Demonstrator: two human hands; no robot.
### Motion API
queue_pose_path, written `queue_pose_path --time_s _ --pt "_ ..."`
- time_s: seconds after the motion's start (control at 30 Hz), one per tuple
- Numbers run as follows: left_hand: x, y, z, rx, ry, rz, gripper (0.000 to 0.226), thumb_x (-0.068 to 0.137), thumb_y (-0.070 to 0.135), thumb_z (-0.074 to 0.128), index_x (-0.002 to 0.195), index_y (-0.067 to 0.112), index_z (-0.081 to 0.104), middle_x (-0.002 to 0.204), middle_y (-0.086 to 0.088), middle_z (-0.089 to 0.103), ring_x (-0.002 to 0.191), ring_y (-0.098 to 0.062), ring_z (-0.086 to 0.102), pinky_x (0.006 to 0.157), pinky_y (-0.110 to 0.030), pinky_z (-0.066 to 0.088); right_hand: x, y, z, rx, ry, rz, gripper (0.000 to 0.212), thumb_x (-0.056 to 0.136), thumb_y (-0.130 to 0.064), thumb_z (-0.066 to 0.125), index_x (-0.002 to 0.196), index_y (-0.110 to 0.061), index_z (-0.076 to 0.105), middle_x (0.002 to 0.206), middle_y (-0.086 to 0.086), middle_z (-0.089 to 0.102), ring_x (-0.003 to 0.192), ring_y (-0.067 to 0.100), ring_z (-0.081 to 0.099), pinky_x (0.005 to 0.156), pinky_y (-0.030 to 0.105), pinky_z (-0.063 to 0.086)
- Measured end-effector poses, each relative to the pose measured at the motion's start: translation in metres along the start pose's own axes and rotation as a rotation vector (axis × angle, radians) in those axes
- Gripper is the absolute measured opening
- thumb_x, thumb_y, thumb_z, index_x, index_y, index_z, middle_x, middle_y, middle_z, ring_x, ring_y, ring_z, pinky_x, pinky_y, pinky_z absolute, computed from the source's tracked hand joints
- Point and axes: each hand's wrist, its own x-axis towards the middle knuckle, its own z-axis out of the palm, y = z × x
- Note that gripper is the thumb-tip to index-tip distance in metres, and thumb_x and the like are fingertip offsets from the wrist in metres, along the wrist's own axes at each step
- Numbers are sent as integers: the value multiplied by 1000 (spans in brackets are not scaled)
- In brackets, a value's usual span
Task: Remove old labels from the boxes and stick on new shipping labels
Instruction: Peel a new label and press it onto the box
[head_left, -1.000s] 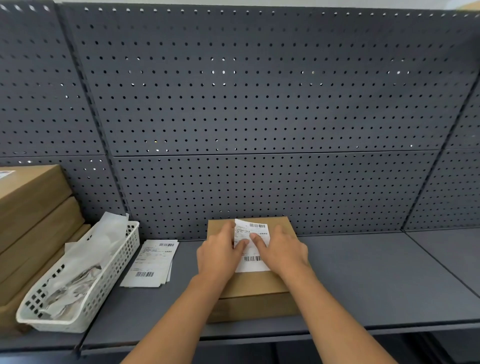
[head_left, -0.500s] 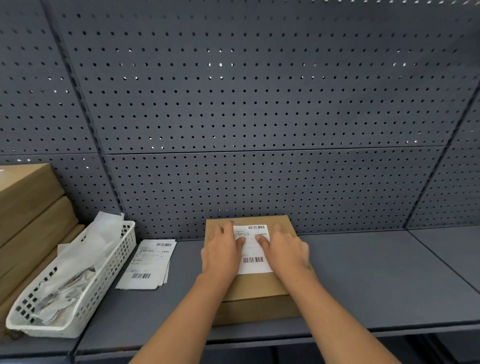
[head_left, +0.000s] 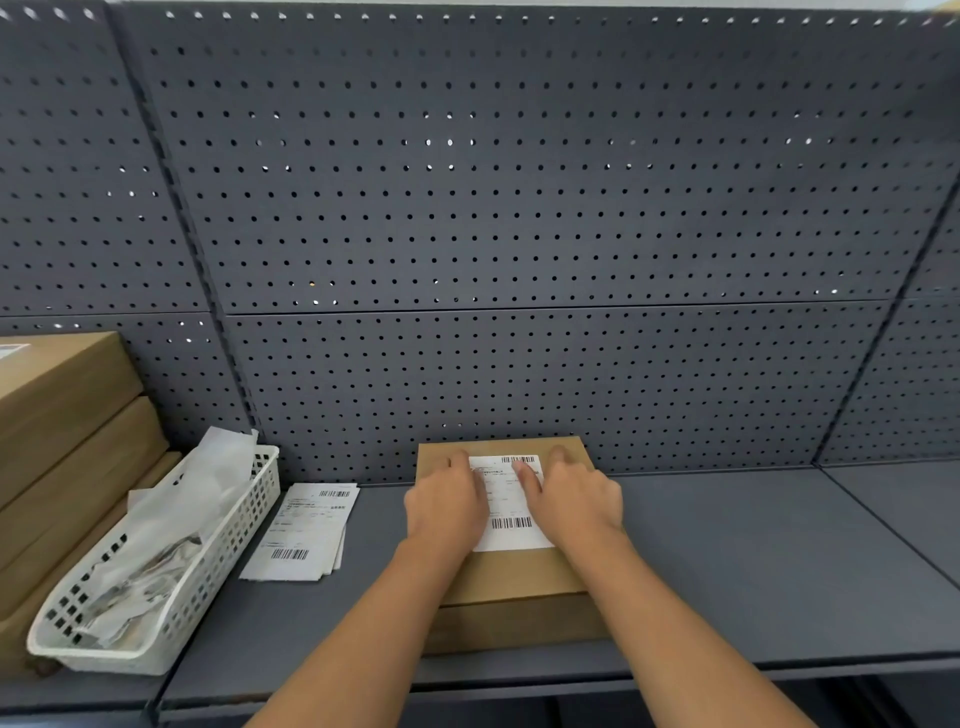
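A flat brown cardboard box (head_left: 511, 577) lies on the grey shelf against the pegboard. A white shipping label (head_left: 511, 525) with barcodes lies flat on its top. My left hand (head_left: 447, 506) presses the label's left edge with straight fingers. My right hand (head_left: 571, 501) presses its right edge the same way, fingertips near the label's top. Both hands cover parts of the label's sides.
A small pile of white labels (head_left: 304, 532) lies on the shelf (head_left: 753, 561) left of the box. A white plastic basket (head_left: 156, 582) holding crumpled backing paper stands further left. Stacked brown boxes (head_left: 57, 431) fill the far left. The pegboard wall (head_left: 519, 234) rises behind.
The label's top edge, lifted a second ago, now lies flat on the box. Both hands have slid further up along the label.
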Motion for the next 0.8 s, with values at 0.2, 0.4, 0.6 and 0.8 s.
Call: queue_pose_path --time_s 0.2,0.4,0.6,0.8 --pt "10 6 4 173 -17 -16 52 106 55 31 122 13 57 114 -3 67 96 -24 69 67 -33 45 7 -3 4 -74 -22 -26 74 94 -78 30 108 -15 63 97 2 73 87 25 71 60 31 41" --pt "13 0 11 218 36 -31 64 100 68 33 125 16 62 125 -5 63 116 -25 58 94 -38 45 8 2 7 -29 -21 -17 68 94 -77 36 107 -16 64 99 2 72 90 26 71 67 33 44" --pt "20 -9 11 119 40 -74 51 104 61 37 129 22 58 131 -4 57 120 -26 53 99 -38 39 15 5 13 -31 -27 -6 52 104 -57 35 121 -17 64 120 5 64 95 24 66 96 43 38" --pt "24 -8 14 139 12 -60 38 108 42 31 132 20 51 134 -6 57 120 -27 53 99 -40 40 20 5 15 22 -65 -15 36 106 -31 39 132 -12 55 130 9 56 97 26 64 94 41 38"
